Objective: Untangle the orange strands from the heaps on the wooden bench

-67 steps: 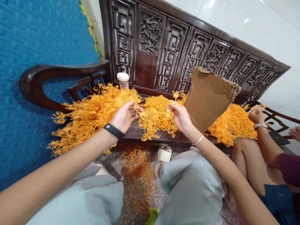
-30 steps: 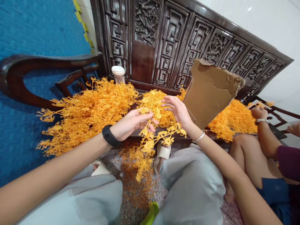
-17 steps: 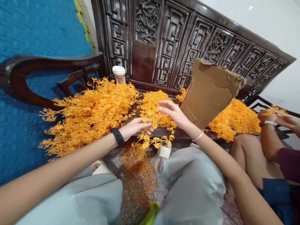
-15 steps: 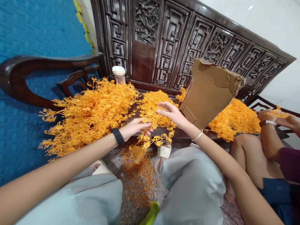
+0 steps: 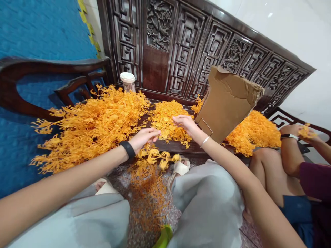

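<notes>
Seemingly left hand [image 5: 143, 137] pinching sprig [image 5: 155, 157] past bench edge [image 5: 176, 147], right hand [image 5: 184, 122] on pile [image 5: 165, 119]

A torn brown cardboard sheet [image 5: 227, 103] leans against the carved dark wooden bench [image 5: 181, 55]; a white-lidded cup [image 5: 127, 82] stands by the blue wall [image 5: 38, 31].

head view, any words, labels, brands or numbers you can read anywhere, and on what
None can be read.
The cup with the white lid shows a faint print, too small and blurred to read.
The cardboard sheet is blank on the side shown.
The black wristband shows no lettering.
The carved wooden bench back bears only patterns, no writing.
</notes>
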Demonstrator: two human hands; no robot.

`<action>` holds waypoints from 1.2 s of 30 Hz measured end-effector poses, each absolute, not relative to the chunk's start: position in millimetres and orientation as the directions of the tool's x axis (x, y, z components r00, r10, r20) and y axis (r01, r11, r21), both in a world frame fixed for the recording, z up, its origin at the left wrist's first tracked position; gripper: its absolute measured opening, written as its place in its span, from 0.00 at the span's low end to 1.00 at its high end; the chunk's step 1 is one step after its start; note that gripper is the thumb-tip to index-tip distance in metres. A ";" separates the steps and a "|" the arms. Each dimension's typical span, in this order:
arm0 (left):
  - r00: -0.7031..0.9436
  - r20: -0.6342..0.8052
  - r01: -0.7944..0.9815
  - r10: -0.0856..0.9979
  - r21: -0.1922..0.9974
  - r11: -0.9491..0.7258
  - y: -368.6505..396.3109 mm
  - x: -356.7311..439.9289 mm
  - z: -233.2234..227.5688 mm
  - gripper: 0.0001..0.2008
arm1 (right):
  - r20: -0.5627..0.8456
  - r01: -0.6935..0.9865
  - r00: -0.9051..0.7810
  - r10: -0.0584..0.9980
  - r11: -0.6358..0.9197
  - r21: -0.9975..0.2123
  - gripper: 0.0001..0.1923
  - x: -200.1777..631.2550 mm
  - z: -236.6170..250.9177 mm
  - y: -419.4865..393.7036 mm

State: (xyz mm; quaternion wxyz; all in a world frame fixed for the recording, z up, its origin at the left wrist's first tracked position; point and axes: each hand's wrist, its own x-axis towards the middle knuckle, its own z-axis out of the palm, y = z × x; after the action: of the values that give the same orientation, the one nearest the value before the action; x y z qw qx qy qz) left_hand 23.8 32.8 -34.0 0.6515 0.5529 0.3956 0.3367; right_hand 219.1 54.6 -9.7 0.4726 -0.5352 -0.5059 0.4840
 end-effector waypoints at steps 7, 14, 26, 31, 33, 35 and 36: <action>0.402 -0.164 -0.111 0.901 0.968 0.225 42.6 40.7 -32.9 0.10 | -0.028 0.280 0.242 0.970 -0.097 -0.955 0.05 202.2 -6.1 97.9; 0.278 -0.191 -0.057 0.941 0.975 0.215 29.9 52.5 -32.7 0.08 | 0.416 0.743 0.333 0.846 0.036 -0.668 0.07 219.9 0.4 142.6; 0.412 -0.301 0.081 0.860 0.952 0.294 22.0 34.8 -66.8 0.13 | 0.202 0.610 0.309 0.929 -0.031 -0.792 0.16 281.6 -21.7 155.0; 0.394 -0.241 0.039 0.887 0.969 0.245 31.7 32.3 -66.4 0.15 | 0.115 0.568 -0.071 0.991 0.135 -0.812 0.15 254.8 -6.9 140.3; 0.396 -0.231 0.037 0.888 0.971 0.236 32.8 32.6 -67.2 0.15 | 0.014 0.524 -0.316 0.949 0.187 -0.831 0.13 240.3 1.5 130.2; 0.387 -0.229 0.034 0.893 0.971 0.235 32.9 32.6 -67.1 0.15 | -0.092 0.520 -0.530 0.843 0.236 -0.821 0.13 223.9 8.1 118.3; 0.379 -0.228 0.031 0.897 0.972 0.234 32.9 32.4 -66.5 0.15 | -0.141 0.530 -0.606 0.783 0.265 -0.806 0.12 215.6 10.2 112.0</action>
State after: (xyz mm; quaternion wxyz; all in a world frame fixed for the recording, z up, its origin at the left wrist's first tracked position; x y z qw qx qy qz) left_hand 32.4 32.9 -66.5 0.6471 0.5205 0.4455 0.3345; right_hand 215.6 112.0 10.2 0.1449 -0.4198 -0.7819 0.4374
